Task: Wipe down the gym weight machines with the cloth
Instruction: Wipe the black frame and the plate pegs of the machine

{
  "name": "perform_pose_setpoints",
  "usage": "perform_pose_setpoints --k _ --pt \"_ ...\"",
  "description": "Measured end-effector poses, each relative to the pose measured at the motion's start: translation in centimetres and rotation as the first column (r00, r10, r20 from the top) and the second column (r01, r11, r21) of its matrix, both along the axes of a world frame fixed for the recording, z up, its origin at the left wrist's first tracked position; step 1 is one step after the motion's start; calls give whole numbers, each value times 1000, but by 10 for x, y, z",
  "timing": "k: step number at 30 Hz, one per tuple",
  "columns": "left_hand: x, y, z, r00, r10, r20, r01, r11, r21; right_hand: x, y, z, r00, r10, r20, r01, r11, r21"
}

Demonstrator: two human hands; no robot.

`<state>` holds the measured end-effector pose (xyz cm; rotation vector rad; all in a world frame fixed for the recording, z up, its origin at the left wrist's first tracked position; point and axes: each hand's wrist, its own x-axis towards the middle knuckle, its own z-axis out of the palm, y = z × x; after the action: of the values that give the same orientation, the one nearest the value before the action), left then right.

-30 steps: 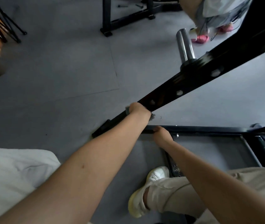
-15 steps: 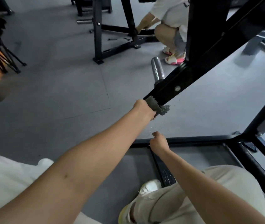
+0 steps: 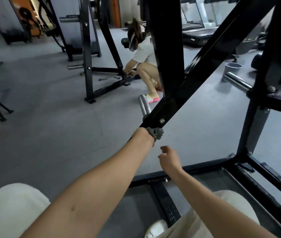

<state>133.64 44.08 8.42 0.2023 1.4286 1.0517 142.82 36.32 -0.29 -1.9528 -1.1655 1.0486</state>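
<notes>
A black slanted beam (image 3: 184,93) of the weight machine runs from the upper right down to the middle of the head view. My left hand (image 3: 142,135) grips a grey cloth (image 3: 155,133) wrapped around that beam, just below a silver bolt. My right hand (image 3: 169,158) hovers in the air below and to the right of the cloth, fingers loosely curled and holding nothing. It is apart from the beam and from the black base frame (image 3: 205,166) on the floor.
A chrome weight peg (image 3: 144,104) sticks out beside the beam. A thick black upright (image 3: 167,45) and another post (image 3: 256,117) stand close ahead. A crouching person (image 3: 143,54) works at another black rack (image 3: 88,57) farther back. A grey bucket (image 3: 233,69) stands at the right.
My left hand has slid the cloth up the slanted beam from near its foot. My right hand has lifted off the base frame into the air. My view has tilted upward.
</notes>
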Motion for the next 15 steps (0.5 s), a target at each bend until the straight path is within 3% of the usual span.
perform_pose_setpoints --k 2,4,7,13,15 --pt "9 10 3 969 149 197 -139 988 -66 9 -2 12 999 -44 -7 44 998 43" --pt "26 22 9 992 79 102 -75 996 -43 19 -2 23 997 -76 -29 78 994 73" --pt "33 1 52 992 -11 129 -1 996 88 29 -7 33 989 -119 -84 127 987 98" --pt "30 -13 44 994 -78 72 75 996 48 31 -14 60 959 -161 -235 220 942 255" --pt "33 -21 41 984 -143 -108 158 977 143 30 -15 73 929 -135 -346 260 901 348"
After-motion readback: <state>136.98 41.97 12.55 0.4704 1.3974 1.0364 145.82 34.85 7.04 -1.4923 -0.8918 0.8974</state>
